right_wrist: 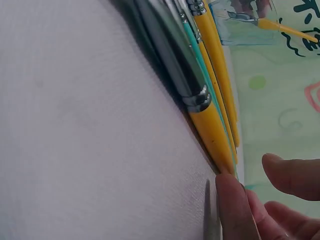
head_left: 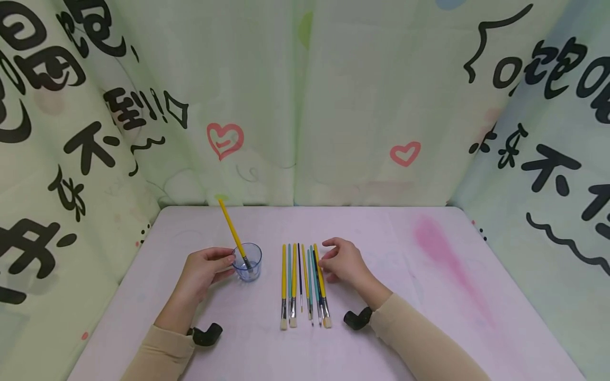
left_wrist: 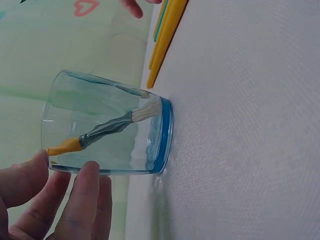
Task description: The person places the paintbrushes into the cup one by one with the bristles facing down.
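A clear blue cup stands on the table, and a yellow-handled brush leans in it, bristles down. My left hand holds the cup from its left side. In the left wrist view my thumb and fingers lie on the cup near its rim, around the brush. To the right of the cup, several brushes lie in a row, bristles toward me. My right hand rests at their right side. One fingertip touches the handle end of a yellow brush, with the thumb apart from it.
The pale pink table has a pink smear at the right. Printed curtains close in the back and both sides. Black wrist mounts sit near the front edge.
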A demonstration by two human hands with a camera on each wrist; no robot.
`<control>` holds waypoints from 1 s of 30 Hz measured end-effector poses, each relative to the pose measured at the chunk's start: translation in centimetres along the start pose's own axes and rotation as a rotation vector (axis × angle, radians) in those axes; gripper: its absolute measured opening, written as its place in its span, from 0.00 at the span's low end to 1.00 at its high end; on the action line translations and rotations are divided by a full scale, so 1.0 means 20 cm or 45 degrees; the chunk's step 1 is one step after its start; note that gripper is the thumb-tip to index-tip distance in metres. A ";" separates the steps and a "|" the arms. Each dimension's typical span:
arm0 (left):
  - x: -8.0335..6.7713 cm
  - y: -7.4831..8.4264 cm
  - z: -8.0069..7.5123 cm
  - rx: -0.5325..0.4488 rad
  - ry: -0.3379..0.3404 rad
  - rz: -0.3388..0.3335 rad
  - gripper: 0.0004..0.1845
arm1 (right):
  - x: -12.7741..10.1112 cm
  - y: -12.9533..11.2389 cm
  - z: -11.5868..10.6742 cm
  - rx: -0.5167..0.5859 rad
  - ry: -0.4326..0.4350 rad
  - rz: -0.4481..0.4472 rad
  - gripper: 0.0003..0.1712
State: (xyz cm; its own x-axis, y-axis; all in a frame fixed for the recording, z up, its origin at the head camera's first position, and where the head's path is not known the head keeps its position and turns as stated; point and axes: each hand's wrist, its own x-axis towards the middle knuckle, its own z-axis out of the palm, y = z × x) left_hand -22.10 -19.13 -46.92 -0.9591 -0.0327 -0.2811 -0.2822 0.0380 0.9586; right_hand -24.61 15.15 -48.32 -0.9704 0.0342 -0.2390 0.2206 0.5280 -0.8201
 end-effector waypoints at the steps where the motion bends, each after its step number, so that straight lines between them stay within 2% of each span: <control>1: 0.00 0.00 0.00 0.000 0.000 0.000 0.21 | 0.00 0.00 0.00 -0.006 -0.004 0.003 0.33; 14: 0.00 0.00 0.00 -0.016 0.004 -0.018 0.22 | 0.01 0.01 0.05 -0.160 0.000 -0.026 0.34; 22: 0.00 0.00 0.00 -0.025 0.001 -0.029 0.22 | 0.02 0.00 0.05 -0.199 -0.014 -0.026 0.32; 30: 0.01 0.00 0.00 -0.031 -0.011 -0.031 0.22 | 0.05 -0.04 0.05 -0.340 -0.025 0.055 0.25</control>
State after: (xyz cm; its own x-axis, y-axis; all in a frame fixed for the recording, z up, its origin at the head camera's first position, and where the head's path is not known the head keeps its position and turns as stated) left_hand -22.22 -19.06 -47.00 -0.9521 -0.0244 -0.3049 -0.3052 0.0131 0.9522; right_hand -25.59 13.84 -48.47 -0.9579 0.0463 -0.2833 0.2256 0.7316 -0.6433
